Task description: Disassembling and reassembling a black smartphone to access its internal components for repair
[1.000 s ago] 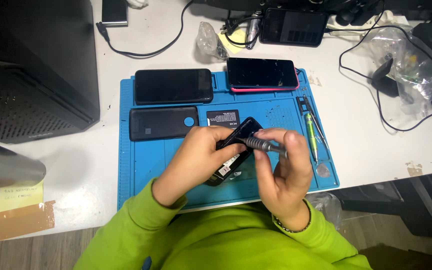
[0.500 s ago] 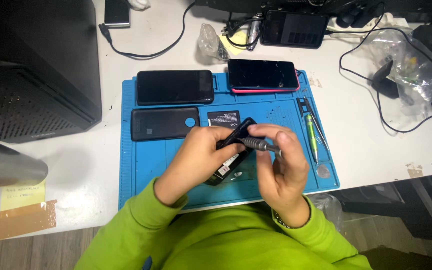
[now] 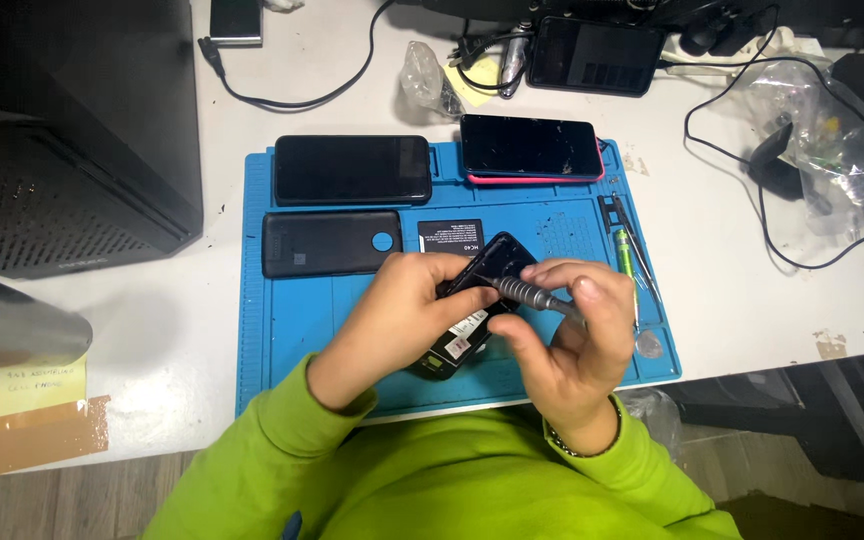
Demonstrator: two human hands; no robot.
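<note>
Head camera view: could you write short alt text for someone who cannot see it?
Seen from above, a person in a green top holds an opened black phone in the left hand and a grey screwdriver in the right hand, over a blue work mat with three more phones along its far side.

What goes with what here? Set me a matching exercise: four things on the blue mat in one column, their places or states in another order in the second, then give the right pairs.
Things:
1. grey screwdriver
2. opened black phone
3. pink-edged phone
4. loose black back cover

Places or states:
A. lying at the top right of the blue mat
B. held in the right hand
C. lying flat on the mat's left side, below another phone
D. gripped by the left hand, tilted up off the mat

Pairs: 1-B, 2-D, 3-A, 4-C
</note>
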